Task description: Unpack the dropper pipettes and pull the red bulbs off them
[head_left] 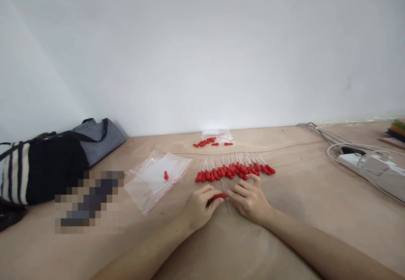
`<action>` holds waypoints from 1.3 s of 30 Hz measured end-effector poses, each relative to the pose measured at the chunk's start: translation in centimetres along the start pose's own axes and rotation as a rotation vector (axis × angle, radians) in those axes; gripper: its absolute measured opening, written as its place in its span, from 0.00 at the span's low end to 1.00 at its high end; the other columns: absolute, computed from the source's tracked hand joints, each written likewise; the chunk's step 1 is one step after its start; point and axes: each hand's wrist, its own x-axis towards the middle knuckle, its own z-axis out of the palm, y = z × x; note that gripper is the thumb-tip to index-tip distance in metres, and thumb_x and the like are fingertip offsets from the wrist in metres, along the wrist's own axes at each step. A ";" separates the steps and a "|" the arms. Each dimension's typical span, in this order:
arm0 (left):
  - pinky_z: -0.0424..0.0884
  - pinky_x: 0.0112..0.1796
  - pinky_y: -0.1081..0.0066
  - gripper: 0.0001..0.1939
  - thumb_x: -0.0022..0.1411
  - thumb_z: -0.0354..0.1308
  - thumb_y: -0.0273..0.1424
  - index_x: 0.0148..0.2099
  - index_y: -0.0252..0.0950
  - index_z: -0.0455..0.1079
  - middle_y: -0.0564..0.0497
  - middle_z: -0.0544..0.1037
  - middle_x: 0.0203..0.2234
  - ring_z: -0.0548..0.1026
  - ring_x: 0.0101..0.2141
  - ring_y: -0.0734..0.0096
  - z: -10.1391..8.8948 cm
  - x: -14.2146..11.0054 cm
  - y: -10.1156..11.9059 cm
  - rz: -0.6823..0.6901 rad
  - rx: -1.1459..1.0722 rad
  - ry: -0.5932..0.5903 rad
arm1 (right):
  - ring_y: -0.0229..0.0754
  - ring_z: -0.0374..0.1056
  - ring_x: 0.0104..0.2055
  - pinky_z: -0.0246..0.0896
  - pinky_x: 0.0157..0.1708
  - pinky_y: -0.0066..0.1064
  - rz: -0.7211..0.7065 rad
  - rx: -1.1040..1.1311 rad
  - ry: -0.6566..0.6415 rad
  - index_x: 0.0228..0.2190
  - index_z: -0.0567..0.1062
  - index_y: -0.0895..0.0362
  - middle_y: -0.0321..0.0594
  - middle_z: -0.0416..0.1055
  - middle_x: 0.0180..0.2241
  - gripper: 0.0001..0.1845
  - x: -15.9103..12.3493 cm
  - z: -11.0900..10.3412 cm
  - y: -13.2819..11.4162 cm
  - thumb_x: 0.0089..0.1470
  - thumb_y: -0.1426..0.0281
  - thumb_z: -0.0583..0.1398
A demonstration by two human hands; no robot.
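My left hand [203,204] is closed around a red rubber bulb [218,196], pinched between thumb and fingers. Close beside it, my right hand [249,199] has its index finger and thumb pressed together at a thin clear dropper tube [226,206], which points up and down between the two hands. The bulb and the tube meet or cross there; I cannot tell whether they are joined. Just beyond my fingers lies a row of droppers [234,170], red bulbs toward me and thin clear tubes pointing away.
Loose red bulbs [204,143] lie by a small clear bag [218,134] at the wall. Clear zip bags [158,178] with one bulb on top are left. Dark bags [53,166] and a blurred-out object [91,202] stand farther left. A power strip [370,170] with cables is right.
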 end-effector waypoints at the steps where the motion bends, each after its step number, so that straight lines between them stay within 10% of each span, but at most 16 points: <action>1: 0.65 0.27 0.74 0.07 0.58 0.51 0.30 0.35 0.35 0.70 0.51 0.72 0.26 0.69 0.26 0.73 0.1 0.1 0.1 -0.026 0.008 0.000 | 0.34 0.57 0.27 0.39 0.45 0.39 -0.008 -0.004 -0.013 0.32 0.73 0.52 0.32 0.65 0.19 0.14 0.0 0.0 0.0 0.55 0.74 0.49; 39: 0.61 0.25 0.75 0.09 0.57 0.48 0.27 0.25 0.35 0.63 0.53 0.68 0.20 0.66 0.23 0.74 -0.2 -0.4 -0.2 -0.106 -0.002 -0.013 | 0.34 0.56 0.25 0.41 0.40 0.37 0.016 0.123 -0.047 0.27 0.73 0.54 0.32 0.63 0.17 0.12 -0.3 -0.7 0.4 0.54 0.71 0.50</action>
